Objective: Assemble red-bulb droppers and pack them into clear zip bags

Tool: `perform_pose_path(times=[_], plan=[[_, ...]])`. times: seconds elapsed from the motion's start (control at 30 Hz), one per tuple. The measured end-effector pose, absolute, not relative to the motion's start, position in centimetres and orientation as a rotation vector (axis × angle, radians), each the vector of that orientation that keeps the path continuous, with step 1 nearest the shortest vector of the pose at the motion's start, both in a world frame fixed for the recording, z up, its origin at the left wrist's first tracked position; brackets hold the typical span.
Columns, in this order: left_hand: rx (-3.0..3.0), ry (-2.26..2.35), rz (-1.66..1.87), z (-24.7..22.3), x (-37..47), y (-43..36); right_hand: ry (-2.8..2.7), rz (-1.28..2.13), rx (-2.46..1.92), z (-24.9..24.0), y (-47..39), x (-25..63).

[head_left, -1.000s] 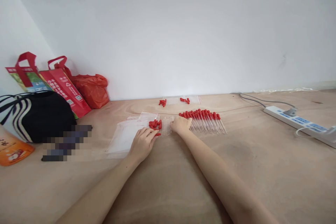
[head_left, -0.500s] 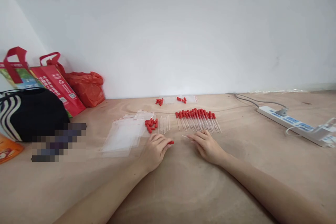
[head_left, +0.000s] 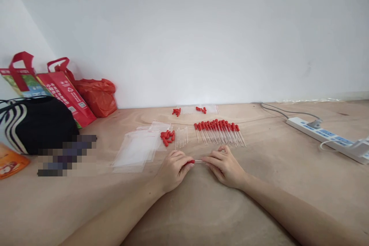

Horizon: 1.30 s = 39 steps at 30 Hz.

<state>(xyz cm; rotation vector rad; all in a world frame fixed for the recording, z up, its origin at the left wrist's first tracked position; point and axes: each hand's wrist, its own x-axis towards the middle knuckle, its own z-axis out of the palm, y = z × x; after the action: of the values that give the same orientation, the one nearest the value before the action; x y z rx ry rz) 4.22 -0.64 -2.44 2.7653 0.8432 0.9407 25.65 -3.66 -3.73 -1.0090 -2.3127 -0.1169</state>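
A good part of the work appeared to be done: a fanned row of red-bulbed droppers (head_left: 220, 132) was laid out right of centre, toward the back edge of the worktop (head_left: 184, 215), with bulbs and stems already joined. Fewer pieces seemed to be left apart. A small heap of loose red bulbs (head_left: 166, 141) and a short rank of bare tubes (head_left: 181, 137) were set side by side, left of that row. Near the back edge, more red bulbs (head_left: 201, 110) were seen with a clear bag (head_left: 212, 109); whether they were in it or on it could not be made out.

One more piece was held low over the middle of the worktop, nearer the front edge than the row. Its red bulb (head_left: 189, 162) was pinched by the left hand (head_left: 173, 167), and its clear tube (head_left: 198, 161) was gripped in the fingers of the right hand (head_left: 225, 167). The piece was kept roughly parallel to the back edge. The tube looked thin, straight and see-through, the bulb glossy and partly hidden; how deeply the two were fitted could not be judged.
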Motion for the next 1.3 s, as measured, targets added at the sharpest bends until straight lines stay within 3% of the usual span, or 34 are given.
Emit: perform_pose_path(times=[0.7,1.3], plan=[[2.806,0.629,0.962,-2.7,4.3,-0.9,-2.328,-0.314,-0.916,-3.6,-3.7,24.8],[2.883,0.684,0.907,-2.1,4.2,-0.6,-2.352,-0.171,-1.004,-3.4,-3.6,23.5]])
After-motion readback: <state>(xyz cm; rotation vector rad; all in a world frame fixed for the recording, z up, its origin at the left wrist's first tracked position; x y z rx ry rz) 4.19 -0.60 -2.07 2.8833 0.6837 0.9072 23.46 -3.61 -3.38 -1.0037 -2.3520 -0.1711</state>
